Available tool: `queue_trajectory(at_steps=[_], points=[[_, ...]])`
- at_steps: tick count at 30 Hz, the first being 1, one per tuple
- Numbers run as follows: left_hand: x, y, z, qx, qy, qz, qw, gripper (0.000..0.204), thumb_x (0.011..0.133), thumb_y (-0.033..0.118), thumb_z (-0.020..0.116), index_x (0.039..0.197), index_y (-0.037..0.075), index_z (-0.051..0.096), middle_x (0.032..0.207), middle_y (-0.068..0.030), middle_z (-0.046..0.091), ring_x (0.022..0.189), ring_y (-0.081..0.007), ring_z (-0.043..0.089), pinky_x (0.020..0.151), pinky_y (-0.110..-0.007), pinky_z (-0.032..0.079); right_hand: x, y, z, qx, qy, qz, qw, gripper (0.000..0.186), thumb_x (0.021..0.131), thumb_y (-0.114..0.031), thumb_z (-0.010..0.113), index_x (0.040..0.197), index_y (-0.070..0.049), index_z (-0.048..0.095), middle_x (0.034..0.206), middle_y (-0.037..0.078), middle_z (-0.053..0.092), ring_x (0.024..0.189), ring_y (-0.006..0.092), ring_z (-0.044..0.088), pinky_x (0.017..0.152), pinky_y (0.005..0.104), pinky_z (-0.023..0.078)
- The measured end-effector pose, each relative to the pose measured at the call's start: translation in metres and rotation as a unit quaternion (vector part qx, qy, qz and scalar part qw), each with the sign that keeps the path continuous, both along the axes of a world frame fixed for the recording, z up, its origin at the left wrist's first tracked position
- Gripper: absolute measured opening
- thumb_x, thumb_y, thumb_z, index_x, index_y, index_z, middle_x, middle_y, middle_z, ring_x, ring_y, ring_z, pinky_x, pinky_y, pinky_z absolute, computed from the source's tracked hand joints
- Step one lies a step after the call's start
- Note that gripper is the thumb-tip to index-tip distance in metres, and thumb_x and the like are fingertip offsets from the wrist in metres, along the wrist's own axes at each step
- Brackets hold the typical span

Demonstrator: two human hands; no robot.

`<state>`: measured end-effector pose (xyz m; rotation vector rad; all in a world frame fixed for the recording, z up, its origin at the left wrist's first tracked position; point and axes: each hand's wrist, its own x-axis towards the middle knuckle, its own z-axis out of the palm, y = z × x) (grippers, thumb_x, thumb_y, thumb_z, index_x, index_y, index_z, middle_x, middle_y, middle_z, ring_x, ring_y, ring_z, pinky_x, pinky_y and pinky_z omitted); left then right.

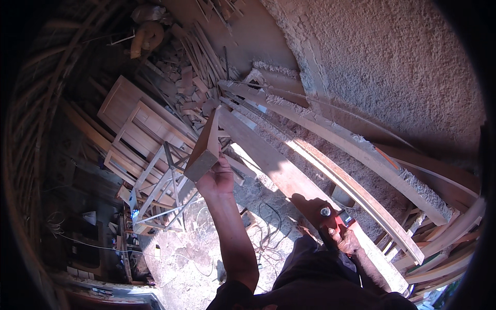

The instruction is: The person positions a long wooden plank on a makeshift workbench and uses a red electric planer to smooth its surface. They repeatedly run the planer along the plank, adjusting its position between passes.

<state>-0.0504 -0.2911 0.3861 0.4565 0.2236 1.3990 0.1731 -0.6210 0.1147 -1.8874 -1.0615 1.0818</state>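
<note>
Timber (pixel 204 147) is lifted on the left side, above the floor (pixel 175 268), with the left hand (pixel 219 175) gripping it near its close end; whether its far end bears on anything, I cannot tell. If that end is unsupported, the weight could lever against the wrist and the piece could twist loose. The right hand (pixel 345 241) is closed around a red power tool (pixel 333 223) set over a long plank (pixel 276 168); whether a finger is on the switch is not clear. With only one hand on it, the tool might skid or tip off the narrow plank, especially if the timber's weight pulls the body leftward. Sunlight and hard shadow across the plank could hide a flaw. Lower down, a dark cord (pixel 266 237) loops loosely near the feet and might snag a step. Beyond, a swing of the timber could knock the heaped offcuts (pixel 191 90).
</note>
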Motion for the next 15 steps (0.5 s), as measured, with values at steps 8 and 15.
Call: queue_trajectory(at_steps=[8,15], points=[[0.005,0.003,-0.009,0.000,-0.005,0.025,1.000,0.037,0.102,0.023,0.057,0.122,-0.007,0.062,0.113,-0.0257,0.070,0.102,-0.0381,0.072,0.070,-0.036,0.067,-0.002,-0.001,-0.002,0.006,-0.005,0.001,1.000,0.074,0.096,-0.065,0.057,0.098,0.008,0.062,0.053,0.022,0.055,0.055,0.0271,0.065,0.054,0.0446,0.046],[0.015,-0.005,0.001,-0.020,0.020,0.022,0.999,0.038,0.097,0.027,0.065,0.124,0.000,0.062,0.108,-0.0158,0.073,0.085,-0.0272,0.075,0.065,-0.034,0.067,0.001,-0.003,0.001,0.039,0.006,0.000,0.999,0.074,0.098,-0.061,0.057,0.114,0.012,0.060,0.054,0.023,0.057,0.056,0.0294,0.067,0.053,0.0431,0.048]])
